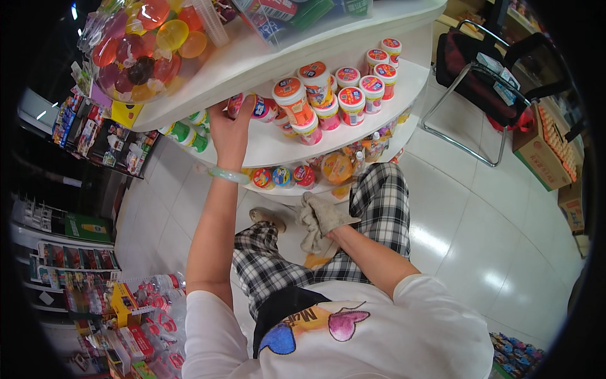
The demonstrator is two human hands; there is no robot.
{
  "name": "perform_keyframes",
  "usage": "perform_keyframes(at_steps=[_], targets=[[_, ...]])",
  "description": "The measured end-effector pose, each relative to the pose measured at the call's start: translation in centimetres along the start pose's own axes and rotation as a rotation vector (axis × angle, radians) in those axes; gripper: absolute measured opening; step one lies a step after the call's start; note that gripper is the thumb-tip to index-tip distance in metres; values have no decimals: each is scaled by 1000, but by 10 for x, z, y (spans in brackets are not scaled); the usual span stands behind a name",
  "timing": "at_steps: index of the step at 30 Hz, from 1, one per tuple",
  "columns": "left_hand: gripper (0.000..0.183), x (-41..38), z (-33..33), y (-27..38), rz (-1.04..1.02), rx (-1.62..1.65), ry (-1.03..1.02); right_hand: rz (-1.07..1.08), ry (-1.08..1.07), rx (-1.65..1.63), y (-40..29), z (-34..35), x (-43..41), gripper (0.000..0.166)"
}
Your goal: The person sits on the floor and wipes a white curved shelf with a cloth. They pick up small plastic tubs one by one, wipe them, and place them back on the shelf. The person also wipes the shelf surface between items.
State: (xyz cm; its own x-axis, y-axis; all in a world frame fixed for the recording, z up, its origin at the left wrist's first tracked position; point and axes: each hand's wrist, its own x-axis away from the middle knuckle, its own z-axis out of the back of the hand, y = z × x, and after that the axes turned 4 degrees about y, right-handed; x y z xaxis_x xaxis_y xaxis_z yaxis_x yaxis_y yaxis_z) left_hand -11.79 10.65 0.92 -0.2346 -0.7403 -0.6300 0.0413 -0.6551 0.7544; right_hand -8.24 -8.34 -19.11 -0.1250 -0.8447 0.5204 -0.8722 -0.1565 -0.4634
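My left hand (230, 125) reaches under the upper shelf board, a pale green bangle on its wrist. Between its thumb and fingers is a pink-and-red candy tub (235, 105); part of the tub is hidden by the hand. Just right of the thumb lies a tilted tub (263, 109) with a dark blue label. Low between my knees, my right hand (335, 233) grips a crumpled grey-beige cloth (323, 214), which covers most of its fingers. Several lidded tubs (352, 105) stand on the curved white shelf (265, 142), some stacked. Green tubs (191, 137) sit to the left.
Above, the top shelf carries a clear jar (147, 52) of round candies and a clear plastic bin (307, 19). Cup-shaped snacks (282, 176) fill the lower shelf. A metal-framed chair (466, 76) and an egg carton box (542, 147) are at right. Bottled drinks (163, 322) are at lower left.
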Motion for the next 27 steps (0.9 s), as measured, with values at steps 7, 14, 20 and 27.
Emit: perform_keyframes(at_steps=[7, 14, 20, 27], targets=[[40, -4, -28, -3, 31, -105, -97, 3, 121, 88, -7, -2, 0, 22], [44, 11, -33, 2, 167, 135, -80, -65, 141, -85, 0, -3, -3, 18], [41, 26, -2, -44, 275, 93, 127, -5, -5, 32, 4, 8, -12, 23], [46, 7, 93, -143, 263, -434, 667, 19, 33, 41, 10, -1, -12, 30]])
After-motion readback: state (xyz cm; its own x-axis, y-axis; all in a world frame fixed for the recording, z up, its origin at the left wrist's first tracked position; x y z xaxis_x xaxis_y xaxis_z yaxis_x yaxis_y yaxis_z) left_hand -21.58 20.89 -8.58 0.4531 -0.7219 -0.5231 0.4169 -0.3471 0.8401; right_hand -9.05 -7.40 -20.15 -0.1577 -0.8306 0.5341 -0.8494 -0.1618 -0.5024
